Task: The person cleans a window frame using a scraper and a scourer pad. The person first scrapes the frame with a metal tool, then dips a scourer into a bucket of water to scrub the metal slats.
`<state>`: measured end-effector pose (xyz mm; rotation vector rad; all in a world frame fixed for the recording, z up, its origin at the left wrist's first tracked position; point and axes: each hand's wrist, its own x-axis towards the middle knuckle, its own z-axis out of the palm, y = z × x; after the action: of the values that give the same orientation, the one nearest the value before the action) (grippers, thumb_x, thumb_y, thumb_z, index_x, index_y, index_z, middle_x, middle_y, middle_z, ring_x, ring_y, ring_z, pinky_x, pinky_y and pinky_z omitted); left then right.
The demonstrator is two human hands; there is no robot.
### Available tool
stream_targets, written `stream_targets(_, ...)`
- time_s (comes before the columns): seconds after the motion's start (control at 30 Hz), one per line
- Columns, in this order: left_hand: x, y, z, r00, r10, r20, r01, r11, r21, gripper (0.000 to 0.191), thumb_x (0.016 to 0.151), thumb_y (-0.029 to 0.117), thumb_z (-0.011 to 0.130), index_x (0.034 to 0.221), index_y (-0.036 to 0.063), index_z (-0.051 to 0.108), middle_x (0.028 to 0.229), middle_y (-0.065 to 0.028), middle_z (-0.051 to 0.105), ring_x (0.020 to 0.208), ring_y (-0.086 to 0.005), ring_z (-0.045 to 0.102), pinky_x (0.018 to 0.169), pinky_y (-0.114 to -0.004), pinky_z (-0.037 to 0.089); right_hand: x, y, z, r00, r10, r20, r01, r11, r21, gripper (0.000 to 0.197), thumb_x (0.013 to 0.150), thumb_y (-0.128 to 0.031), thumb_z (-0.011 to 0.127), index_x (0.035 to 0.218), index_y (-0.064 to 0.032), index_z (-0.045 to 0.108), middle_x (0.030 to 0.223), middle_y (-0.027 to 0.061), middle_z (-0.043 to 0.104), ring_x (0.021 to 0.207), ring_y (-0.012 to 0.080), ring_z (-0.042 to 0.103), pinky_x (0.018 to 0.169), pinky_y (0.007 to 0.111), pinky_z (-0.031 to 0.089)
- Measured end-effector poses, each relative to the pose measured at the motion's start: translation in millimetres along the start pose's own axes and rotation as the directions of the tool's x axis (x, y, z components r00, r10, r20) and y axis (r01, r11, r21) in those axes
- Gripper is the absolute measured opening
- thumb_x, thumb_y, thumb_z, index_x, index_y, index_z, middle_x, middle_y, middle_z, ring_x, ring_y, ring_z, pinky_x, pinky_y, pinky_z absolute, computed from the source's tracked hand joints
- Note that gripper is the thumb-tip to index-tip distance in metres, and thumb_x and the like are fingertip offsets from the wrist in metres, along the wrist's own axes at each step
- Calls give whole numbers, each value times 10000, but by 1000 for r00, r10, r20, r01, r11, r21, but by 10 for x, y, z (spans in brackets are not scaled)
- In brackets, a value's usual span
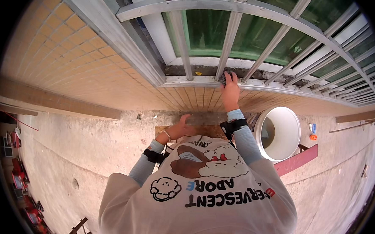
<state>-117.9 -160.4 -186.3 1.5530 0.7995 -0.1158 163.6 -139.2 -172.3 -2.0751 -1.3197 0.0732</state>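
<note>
My right hand (231, 91) is reaching up to the lower rail (195, 83) of the metal window grille. Its fingers close around a dark grey, rough-textured pad (223, 79), probably a scouring pad, pressed against the rail beside the foot of a vertical bar (228, 43). Part of the pad is hidden by the fingers. Lower down, in front of my shirt, my left hand (181, 128) holds nothing visible, its fingers spread. Behind the bars, a dirty sill (209, 71) carries a small yellow scrap (198, 73).
A white plastic bucket (288, 131) with murky water (267, 132) stands to my right, by a reddish board (299, 159). Tiled wall (95, 58) runs below and left of the window. An orange item (313, 137) lies on the concrete floor (78, 143). A wooden frame (79, 229) sits lower left.
</note>
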Motion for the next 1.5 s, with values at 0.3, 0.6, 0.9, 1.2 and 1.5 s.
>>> stream_targets(0.3, 156, 316, 48, 998, -31, -51, 29, 999, -32, 858, 878, 211, 597, 1461, 105, -23, 1017, -129, 634, 887, -200, 612, 788, -341, 491, -17, 403, -295, 986, -160, 55, 169, 960, -225, 532, 717, 75, 587, 1213, -114, 543, 1308, 118, 456, 854, 375, 602, 719, 418, 539)
stream_targets(0.6, 197, 422, -235, 987, 35, -157, -61, 984, -166, 732, 898, 173, 571, 1458, 110, 105, 1054, -126, 624, 968, -181, 611, 832, -302, 488, -65, 268, -331, 968, -228, 102, 238, 966, -96, 416, 790, 16, 537, 1189, -101, 524, 1303, 165, 441, 891, 411, 592, 782, 441, 514)
stream_targets(0.9, -23, 1523, -1138, 633, 483, -605, -437, 868, 236, 548, 913, 72, 559, 1398, 83, 304, 1241, -145, 534, 1111, -213, 539, 924, -314, 448, -118, 84, -111, 999, -53, -7, 53, 980, 190, 413, 764, 37, 553, 1159, -85, 556, 1323, 194, 447, 1014, 411, 577, 813, 463, 501)
stream_targets(1.2, 201, 2192, -1370, 537, 719, -441, -708, 668, 227, 558, 928, 72, 528, 1413, 9, 258, 1324, -179, 466, 1261, -239, 424, 1046, -344, 330, -194, 12, -76, 1000, -11, -9, 12, 994, 105, 558, 717, 14, 595, 1253, -114, 512, 1353, 192, 405, 845, 386, 625, 731, 441, 528)
stream_targets(1.5, 352, 2822, -1594, 496, 611, -618, -773, 634, 7, 152, 938, 122, 514, 1025, 0, 544, 704, -22, 505, 571, -84, 436, 538, -246, 364, -68, 198, -183, 1000, -2, -6, 1, 989, -149, 474, 758, 20, 537, 1219, -89, 514, 1306, 151, 451, 927, 401, 594, 762, 458, 504)
